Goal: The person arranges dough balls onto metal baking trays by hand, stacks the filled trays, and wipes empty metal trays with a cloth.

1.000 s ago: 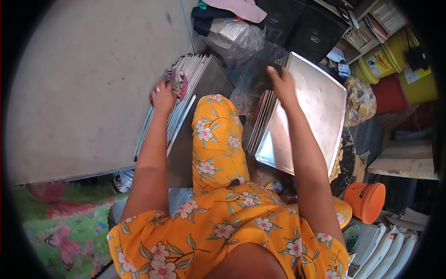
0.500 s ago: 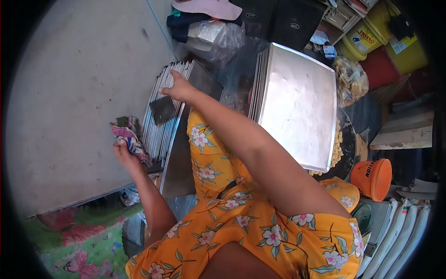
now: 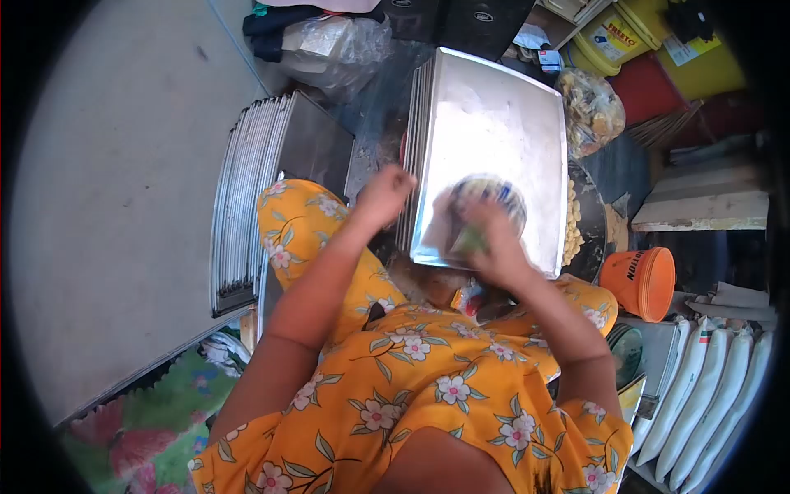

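Note:
A shiny metal baking tray point(image 3: 502, 123) lies on top of a stack of trays in front of me. My right hand point(image 3: 494, 239), smeared by motion, presses a patterned cloth point(image 3: 494, 193) onto the lower part of this tray. At the stack's left edge is my left hand point(image 3: 385, 198), its fingers curled in by the tray rims. Whether it grips a rim, I cannot tell. Further left, a second stack of trays point(image 3: 247, 198) stands on edge against a grey board.
The grey board point(image 3: 123, 206) fills the left side. Small pale dough pieces point(image 3: 573, 222) show beneath the tray's right edge. Around it are an orange bucket point(image 3: 638, 280), a bag of baked pieces point(image 3: 591, 111), yellow buckets point(image 3: 613, 37) and white packs point(image 3: 699, 395).
The cloth has passed from my left hand to my right and is now on the top tray. Both hands have left the left stack. The dark flat square there is no longer visible.

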### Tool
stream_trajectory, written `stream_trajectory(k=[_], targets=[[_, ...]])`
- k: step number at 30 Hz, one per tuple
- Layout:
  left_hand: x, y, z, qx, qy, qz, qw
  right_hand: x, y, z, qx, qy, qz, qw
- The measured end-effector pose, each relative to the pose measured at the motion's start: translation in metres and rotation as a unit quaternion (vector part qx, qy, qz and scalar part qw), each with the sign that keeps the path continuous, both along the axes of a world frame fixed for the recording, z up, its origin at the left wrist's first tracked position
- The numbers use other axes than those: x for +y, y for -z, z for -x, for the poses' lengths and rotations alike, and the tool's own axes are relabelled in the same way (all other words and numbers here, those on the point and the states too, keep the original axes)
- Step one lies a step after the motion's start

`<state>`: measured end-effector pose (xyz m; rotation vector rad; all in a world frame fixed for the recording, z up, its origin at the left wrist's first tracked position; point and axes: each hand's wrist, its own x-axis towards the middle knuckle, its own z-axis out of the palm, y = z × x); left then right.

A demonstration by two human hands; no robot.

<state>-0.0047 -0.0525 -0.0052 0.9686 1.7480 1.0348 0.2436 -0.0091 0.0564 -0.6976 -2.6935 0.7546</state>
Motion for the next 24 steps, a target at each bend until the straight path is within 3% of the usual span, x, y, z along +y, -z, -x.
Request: stream_trajectory(k=[1,4,9,11,13,15,17,18,19,20,21,22,24], targets=[[0.0,0.012,-0.012,-0.058,0.031,0.066,0.996,-0.011,0.006,-0.003,-0.132,-0.142,-0.085,0.977],[-0.004,0.014,-0.022,-0.031,0.047,0.014,0.998,-0.001,0.041,0.004,-0.096,-0.226,-0.088,0.965],[-0.005,0.019,-0.011,-0.076,0.065,0.042,0.994,0.132,0.056,0.101,0.044,-0.141,-0.092,0.985],[-0.009,0.038,-0.008,0.04,0.104,0.004,0.994,0.199,0.056,0.145,0.036,-0.099,-0.093,0.99],[-0.01,0.033,-0.007,0.036,0.091,0.027,0.995,0.275,0.062,0.183,0.055,-0.029,-0.091,0.994],[-0.008,0.021,-0.013,0.017,0.081,0.063,0.995,0.345,0.063,0.198,0.076,0.045,-0.255,0.963],[-0.006,0.004,-0.013,-0.011,0.071,0.113,0.991,0.341,0.044,0.198,0.117,0.178,-0.045,0.976],[-0.003,-0.005,-0.013,0.047,0.103,0.139,0.984,0.322,0.035,0.197,0.071,0.182,-0.028,0.98],[0.003,-0.001,-0.018,0.13,0.062,0.051,0.988,0.303,0.027,0.195,0.024,0.184,-0.013,0.983],[0.01,0.007,-0.03,0.204,0.017,-0.039,0.978,0.275,0.046,0.191,0.059,0.112,-0.02,0.992],[0.017,0.013,-0.04,0.272,-0.033,-0.128,0.953,0.234,0.052,0.183,0.018,0.061,-0.135,0.989],[0.026,0.011,-0.042,0.278,0.024,-0.069,0.958,0.21,0.057,0.174,-0.025,0.007,-0.245,0.969],[0.032,0.029,-0.047,0.226,-0.014,-0.058,0.972,0.235,0.058,0.152,-0.04,0.043,-0.234,0.97]])
